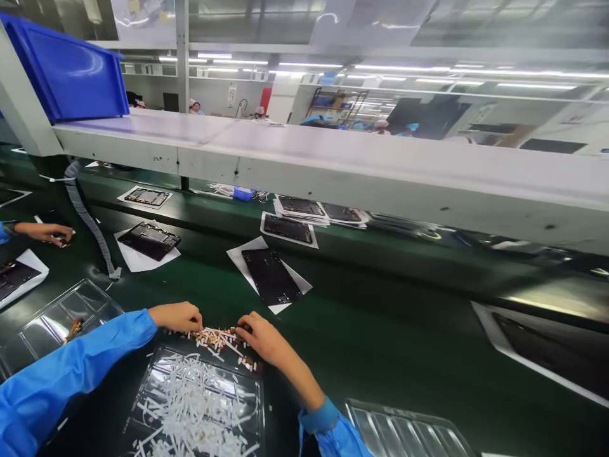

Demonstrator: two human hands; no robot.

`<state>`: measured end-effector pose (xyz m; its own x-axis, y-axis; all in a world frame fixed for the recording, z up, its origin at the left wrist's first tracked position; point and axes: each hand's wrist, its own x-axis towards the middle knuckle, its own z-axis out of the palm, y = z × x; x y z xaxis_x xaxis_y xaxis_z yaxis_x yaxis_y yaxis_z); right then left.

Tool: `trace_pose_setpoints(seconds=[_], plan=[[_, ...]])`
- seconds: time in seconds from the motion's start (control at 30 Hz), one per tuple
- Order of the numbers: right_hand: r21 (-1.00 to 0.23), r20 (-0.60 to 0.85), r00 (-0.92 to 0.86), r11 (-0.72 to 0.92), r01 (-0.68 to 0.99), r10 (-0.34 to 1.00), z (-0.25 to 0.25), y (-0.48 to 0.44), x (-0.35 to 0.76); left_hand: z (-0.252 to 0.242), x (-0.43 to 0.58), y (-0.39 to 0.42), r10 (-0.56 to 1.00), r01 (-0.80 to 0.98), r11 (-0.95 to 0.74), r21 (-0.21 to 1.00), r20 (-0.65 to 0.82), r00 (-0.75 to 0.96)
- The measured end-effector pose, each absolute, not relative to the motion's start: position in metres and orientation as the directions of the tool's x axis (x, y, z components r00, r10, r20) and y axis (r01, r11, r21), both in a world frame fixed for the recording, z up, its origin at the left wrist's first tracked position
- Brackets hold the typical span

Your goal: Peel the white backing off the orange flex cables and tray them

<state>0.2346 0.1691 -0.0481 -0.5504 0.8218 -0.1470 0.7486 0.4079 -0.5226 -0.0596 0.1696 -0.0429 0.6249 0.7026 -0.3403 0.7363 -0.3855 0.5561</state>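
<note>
My left hand [178, 317] is at the left edge of a pile of small orange and white pieces [216, 339], its fingers curled together. Across the pile my right hand [261, 337] has its fingers bent inward at the right edge. What either set of fingertips pinches is hidden or too small to name. Just below the pile lies a clear plastic tray [261, 406], heaped with thin white strips [195, 400]. Both forearms wear blue sleeves.
A dark flat device panel [271, 276] lies on white paper beyond my hands, with another panel [150, 240] to its left. Clear trays [33, 336] flank me. A white shelf [304, 143] carrying a blue bin [71, 73] spans overhead. Another person's hand [47, 232] is at far left.
</note>
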Motion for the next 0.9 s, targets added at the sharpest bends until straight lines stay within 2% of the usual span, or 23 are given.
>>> trace_pose_setpoints(seconds=[0.13,0.23,0.33,0.57,0.7,0.9], plan=[[-0.445,-0.07,-0.462,0.387,0.808,0.884,-0.044,0.156,0.25,-0.035,-0.054,0.158,0.799,0.738,-0.469,0.485,-0.122,0.588],[-0.417,-0.023,-0.486,0.434,0.799,0.874,-0.05,0.137,0.239,-0.034,-0.041,0.139,0.798,0.704,-0.539,0.462,0.013,0.603],[-0.382,0.001,-0.517,0.479,0.791,0.856,-0.063,0.121,0.219,-0.046,-0.026,0.124,0.785,0.685,-0.583,0.436,0.088,0.613],[-0.362,0.065,-0.49,0.478,0.8,0.869,-0.054,0.111,0.224,-0.076,-0.017,0.112,0.807,0.725,-0.58,0.371,0.146,0.572],[-0.36,0.091,-0.48,0.478,0.801,0.873,-0.045,0.106,0.235,-0.074,-0.02,0.109,0.807,0.728,-0.584,0.36,0.159,0.569],[-0.334,0.103,-0.474,0.479,0.812,0.875,-0.065,0.107,0.212,-0.07,-0.019,0.107,0.804,0.738,-0.59,0.327,0.152,0.574]])
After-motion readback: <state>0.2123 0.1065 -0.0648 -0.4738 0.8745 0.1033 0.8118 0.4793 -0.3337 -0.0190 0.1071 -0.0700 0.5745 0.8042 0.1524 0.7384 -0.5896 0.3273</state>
